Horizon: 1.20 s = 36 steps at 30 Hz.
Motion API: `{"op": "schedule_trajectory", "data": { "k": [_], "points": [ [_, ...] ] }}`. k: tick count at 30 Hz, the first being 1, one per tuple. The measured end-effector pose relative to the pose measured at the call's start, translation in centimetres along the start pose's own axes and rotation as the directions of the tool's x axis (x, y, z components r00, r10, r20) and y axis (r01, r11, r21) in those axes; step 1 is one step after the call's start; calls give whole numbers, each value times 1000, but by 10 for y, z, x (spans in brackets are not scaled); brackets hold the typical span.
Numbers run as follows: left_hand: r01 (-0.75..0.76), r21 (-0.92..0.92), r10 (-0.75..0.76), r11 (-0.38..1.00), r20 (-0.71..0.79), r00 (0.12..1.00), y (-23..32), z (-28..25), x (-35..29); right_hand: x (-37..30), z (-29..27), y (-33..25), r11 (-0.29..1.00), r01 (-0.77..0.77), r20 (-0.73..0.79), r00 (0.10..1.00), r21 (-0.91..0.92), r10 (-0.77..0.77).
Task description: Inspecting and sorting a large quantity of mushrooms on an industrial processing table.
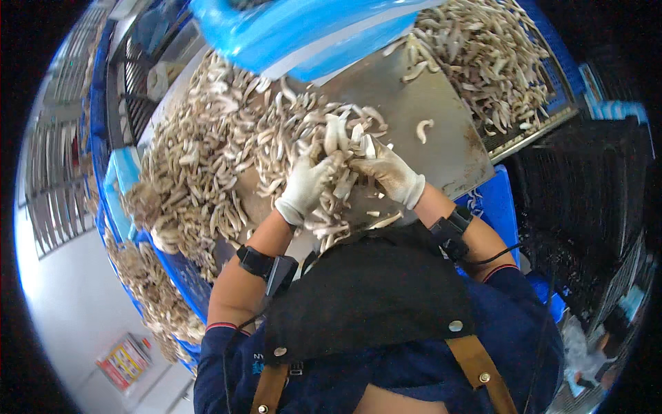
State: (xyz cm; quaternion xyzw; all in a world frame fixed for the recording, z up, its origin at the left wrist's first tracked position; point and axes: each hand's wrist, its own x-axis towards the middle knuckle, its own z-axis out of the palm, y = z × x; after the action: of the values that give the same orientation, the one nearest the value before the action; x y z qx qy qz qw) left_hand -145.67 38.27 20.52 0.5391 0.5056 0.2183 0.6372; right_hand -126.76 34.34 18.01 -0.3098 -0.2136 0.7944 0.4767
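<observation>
My left hand [307, 185], in a white glove, is closed on a long pale mushroom [336, 133] that stands up past its fingertips. Close beside it, my gloved right hand [394, 176] has its fingers bent inward by a white piece. Whether that is a mushroom or a tool is hidden by the fingers. Both hands work above a metal table [407, 110], at the edge of a large heap of grey-white mushrooms [200, 141]. Small cut bits and loose mushrooms lie just below the hands, near the apron.
A tray of mushrooms [483, 62] stands at the far right. Blue plastic sheeting [303, 34] bulges over the far edge. One lone mushroom [424, 130] lies on the metal. More mushrooms [155, 286] fill a blue crate at left; another blue crate [502, 207] stands by my right forearm.
</observation>
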Motion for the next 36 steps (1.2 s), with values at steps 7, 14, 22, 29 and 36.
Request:
{"op": "schedule_trajectory", "data": {
  "k": [7, 14, 22, 29, 36],
  "points": [
    [22, -209, -33, 978, -50, 998, 32, 41, 49, -17, -56, -46, 901, 136, -54, 991, 413, -125],
    [163, 50, -159, 985, -66, 985, 39, 99, 78, -9, -75, -51, 850, 249, -358, 930, 464, -77],
    [-101, 447, 54, 889, 117, 992, 53, 136, 104, 4, -114, -47, 891, 357, -373, 896, 280, -242],
    [326, 11, -326, 945, 18, 945, 79, 162, 151, 10, -147, -74, 861, 406, -433, 865, 308, -253],
    [164, 29, -167, 986, 158, 973, 81, 160, 195, 10, -187, -112, 810, 319, -239, 944, 491, -227]
  ]
}}
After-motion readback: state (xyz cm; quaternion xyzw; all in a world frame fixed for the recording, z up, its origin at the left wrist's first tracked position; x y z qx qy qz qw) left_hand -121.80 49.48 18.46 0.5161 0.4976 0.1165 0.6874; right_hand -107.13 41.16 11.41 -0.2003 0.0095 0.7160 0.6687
